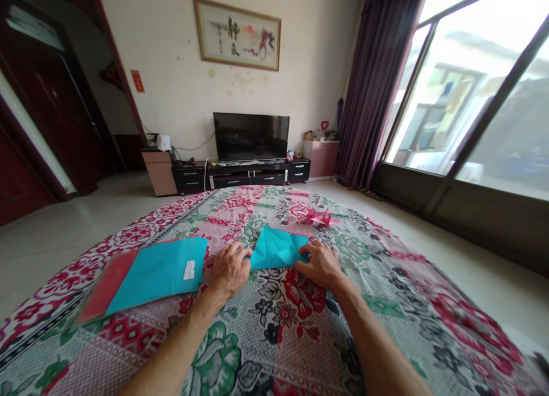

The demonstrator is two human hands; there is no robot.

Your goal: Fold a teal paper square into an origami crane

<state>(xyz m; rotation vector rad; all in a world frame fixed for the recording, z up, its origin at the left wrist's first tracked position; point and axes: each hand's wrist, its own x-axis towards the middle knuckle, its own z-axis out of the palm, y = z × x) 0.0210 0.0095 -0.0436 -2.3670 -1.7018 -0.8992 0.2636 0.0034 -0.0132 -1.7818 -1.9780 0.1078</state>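
Note:
A turquoise sheet of paper (pixel 278 248) with crease lines lies between my two hands on the patterned cloth. My left hand (pixel 231 268) has its fingers closed on the sheet's left edge. At the opposite edge, my right hand (pixel 321 262) pinches the paper between thumb and fingers. To the left of my left hand lies a clear packet of turquoise paper (pixel 158 273) with a small white label, and a red sheet (pixel 109 284) shows along its left side. Beyond my right hand sit folded pink paper shapes (pixel 321 216), which look like origami cranes.
A floral tablecloth (pixel 283 339) covers the rounded table. Past its far edge stand a low black cabinet (pixel 249 177) and a television (pixel 251 137). Purple curtains (pixel 373 87) hang beside a large window (pixel 480 98) on the right. A dark red door (pixel 51 92) is at the left.

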